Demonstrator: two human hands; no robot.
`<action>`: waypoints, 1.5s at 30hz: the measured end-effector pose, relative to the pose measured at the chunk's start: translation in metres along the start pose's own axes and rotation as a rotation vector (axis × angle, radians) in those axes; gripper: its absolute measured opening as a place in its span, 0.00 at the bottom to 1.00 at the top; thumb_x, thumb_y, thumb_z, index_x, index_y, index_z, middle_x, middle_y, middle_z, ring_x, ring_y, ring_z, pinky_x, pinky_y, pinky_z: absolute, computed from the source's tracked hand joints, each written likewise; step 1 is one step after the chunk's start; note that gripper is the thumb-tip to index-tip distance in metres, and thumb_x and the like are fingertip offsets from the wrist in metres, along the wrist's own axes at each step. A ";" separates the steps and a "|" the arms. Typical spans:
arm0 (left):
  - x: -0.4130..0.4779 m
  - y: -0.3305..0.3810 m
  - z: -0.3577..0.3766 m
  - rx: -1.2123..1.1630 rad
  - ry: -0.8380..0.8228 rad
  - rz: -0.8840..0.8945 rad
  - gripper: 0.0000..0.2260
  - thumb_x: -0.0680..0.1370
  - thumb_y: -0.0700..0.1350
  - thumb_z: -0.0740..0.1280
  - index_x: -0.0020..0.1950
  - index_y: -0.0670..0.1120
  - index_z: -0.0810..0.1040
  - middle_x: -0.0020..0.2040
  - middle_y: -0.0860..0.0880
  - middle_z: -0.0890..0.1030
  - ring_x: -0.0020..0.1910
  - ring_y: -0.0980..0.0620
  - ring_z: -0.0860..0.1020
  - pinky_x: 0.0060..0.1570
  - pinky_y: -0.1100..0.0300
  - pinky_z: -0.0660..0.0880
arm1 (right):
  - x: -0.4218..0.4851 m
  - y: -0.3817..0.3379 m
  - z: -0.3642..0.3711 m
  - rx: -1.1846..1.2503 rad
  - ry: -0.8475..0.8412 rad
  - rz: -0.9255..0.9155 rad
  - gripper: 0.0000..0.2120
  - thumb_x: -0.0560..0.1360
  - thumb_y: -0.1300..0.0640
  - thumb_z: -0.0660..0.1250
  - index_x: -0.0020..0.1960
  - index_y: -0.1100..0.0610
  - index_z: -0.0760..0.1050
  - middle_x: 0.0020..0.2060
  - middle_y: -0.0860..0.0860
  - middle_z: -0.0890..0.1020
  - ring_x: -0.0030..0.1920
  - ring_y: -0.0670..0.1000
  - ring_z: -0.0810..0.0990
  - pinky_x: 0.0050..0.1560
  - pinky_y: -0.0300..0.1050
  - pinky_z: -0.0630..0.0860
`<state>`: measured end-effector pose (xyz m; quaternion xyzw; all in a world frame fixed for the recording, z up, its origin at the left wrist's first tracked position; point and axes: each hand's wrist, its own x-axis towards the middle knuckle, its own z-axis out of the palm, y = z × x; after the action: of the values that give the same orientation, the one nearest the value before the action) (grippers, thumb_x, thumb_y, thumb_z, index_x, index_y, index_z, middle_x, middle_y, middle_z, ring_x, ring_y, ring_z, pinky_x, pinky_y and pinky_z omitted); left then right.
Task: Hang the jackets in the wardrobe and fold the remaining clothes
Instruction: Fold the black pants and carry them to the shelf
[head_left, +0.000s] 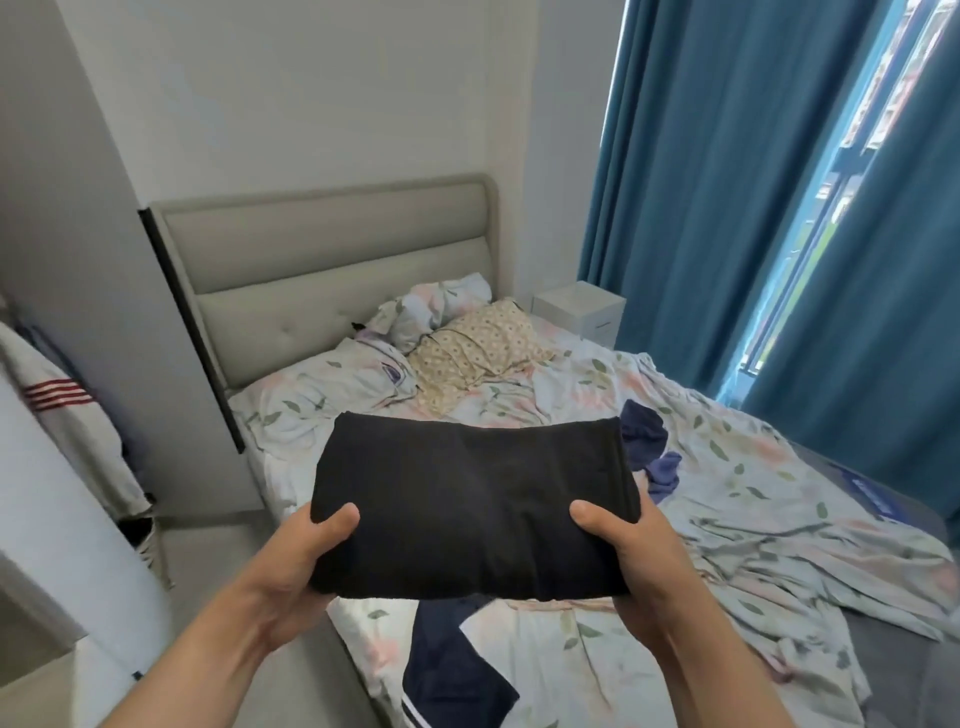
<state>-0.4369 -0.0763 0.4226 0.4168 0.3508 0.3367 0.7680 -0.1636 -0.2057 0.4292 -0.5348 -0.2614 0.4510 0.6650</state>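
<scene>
A folded black garment (475, 499) is held flat in the air above the bed. My left hand (296, 566) grips its near left edge, thumb on top and fingers underneath. My right hand (628, 561) grips the near right edge the same way. Below it on the bed lies a dark navy garment with white stripes (452, 670). A crumpled blue-purple garment (649, 447) lies on the sheet just beyond the black one's right side. A white jacket with red stripes (62, 410) hangs at the left edge of the view.
The bed (753, 519) has a rumpled floral sheet, pillows (467, 343) and a grey padded headboard (332, 260). A white wardrobe panel (78, 234) stands left. A white nightstand (579, 309) and teal curtains (727, 208) are at the right, by the window.
</scene>
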 end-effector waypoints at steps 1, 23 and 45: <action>-0.005 0.008 -0.007 0.019 0.007 0.026 0.32 0.62 0.45 0.80 0.64 0.43 0.78 0.59 0.42 0.83 0.56 0.42 0.83 0.42 0.54 0.82 | 0.004 -0.002 0.010 0.013 -0.030 -0.002 0.27 0.61 0.58 0.78 0.59 0.54 0.79 0.53 0.56 0.85 0.51 0.59 0.85 0.45 0.53 0.82; -0.051 0.111 -0.181 -0.228 0.401 0.326 0.24 0.65 0.40 0.72 0.62 0.43 0.78 0.57 0.43 0.84 0.53 0.43 0.84 0.42 0.52 0.83 | 0.076 0.009 0.251 0.009 -0.373 0.015 0.31 0.60 0.57 0.78 0.62 0.59 0.77 0.54 0.58 0.85 0.53 0.60 0.85 0.44 0.50 0.82; 0.029 0.215 -0.261 -0.340 0.644 0.557 0.26 0.66 0.43 0.73 0.64 0.46 0.79 0.57 0.46 0.84 0.52 0.46 0.84 0.40 0.56 0.82 | 0.208 0.006 0.409 0.055 -0.499 -0.088 0.27 0.62 0.58 0.76 0.61 0.57 0.78 0.53 0.56 0.85 0.52 0.59 0.85 0.43 0.50 0.83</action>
<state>-0.6836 0.1435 0.4976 0.2373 0.3859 0.6954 0.5578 -0.4099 0.1717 0.5144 -0.3769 -0.4280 0.5466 0.6132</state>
